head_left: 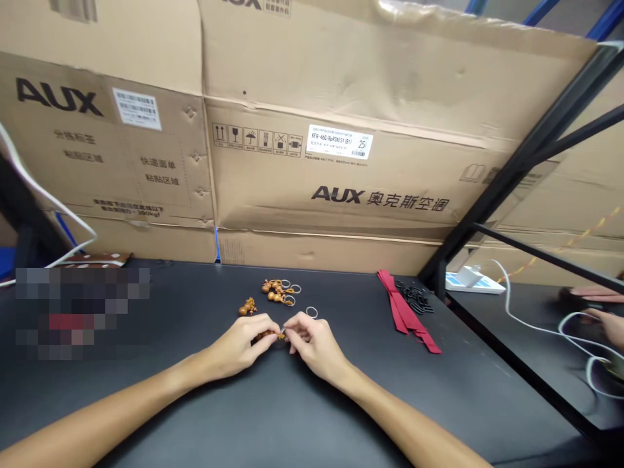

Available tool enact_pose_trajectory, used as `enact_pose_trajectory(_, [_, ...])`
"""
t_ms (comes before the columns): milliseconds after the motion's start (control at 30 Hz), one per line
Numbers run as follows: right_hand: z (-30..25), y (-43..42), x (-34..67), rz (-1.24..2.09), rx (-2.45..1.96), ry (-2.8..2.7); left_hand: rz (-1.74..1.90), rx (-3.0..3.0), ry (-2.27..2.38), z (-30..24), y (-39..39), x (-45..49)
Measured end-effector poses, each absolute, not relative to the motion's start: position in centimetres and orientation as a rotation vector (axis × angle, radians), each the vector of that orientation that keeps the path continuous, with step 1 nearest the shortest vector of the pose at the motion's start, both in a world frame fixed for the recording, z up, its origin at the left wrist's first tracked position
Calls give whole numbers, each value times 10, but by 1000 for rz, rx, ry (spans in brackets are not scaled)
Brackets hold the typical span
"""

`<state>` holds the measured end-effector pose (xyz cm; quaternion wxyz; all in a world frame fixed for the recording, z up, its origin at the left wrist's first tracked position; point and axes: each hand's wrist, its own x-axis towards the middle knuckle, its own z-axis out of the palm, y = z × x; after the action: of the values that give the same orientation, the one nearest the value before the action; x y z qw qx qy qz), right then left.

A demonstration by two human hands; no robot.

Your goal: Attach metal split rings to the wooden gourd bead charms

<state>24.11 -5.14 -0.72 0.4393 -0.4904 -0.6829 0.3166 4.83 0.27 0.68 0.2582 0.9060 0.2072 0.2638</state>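
Note:
My left hand [244, 341] pinches a small brown gourd charm [270, 335] on the black table [195, 403]. My right hand [312, 344] meets it fingertip to fingertip, closed on a metal key ring [284, 333] at the charm's end. Just beyond my hands lie a loose gourd charm [247, 307], a small cluster of gourd charms with rings [277, 291] and a single loose key ring [311, 312].
Red ribbons [407, 312] and small black parts [414, 296] lie to the right. Large AUX cardboard boxes [341, 162] wall off the back. A black metal frame [526, 156] separates a neighbouring table, where another person's hand [609, 325] and white cables [536, 325] show.

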Motion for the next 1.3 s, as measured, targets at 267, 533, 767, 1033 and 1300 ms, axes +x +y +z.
enact_pose_trajectory(267, [-8, -54, 242, 660, -1178, -1849, 718, 2503, 583, 7, 0, 48])
enact_pose_trajectory(533, [-8, -54, 239, 574, -1169, -1808, 748, 2429, 709, 4, 1, 48])
enact_pose_trajectory(767, [-1, -58, 234, 489, -1233, -1824, 758, 2416, 762, 0, 3, 47])
enact_pose_trajectory(1033, [-5, -56, 234, 487, -1230, -1843, 733, 2460, 589, 5, 2, 48])
enact_pose_trajectory(1300, [-11, -57, 231, 385, -1259, -1892, 737, 2492, 638, 3, 4, 48])
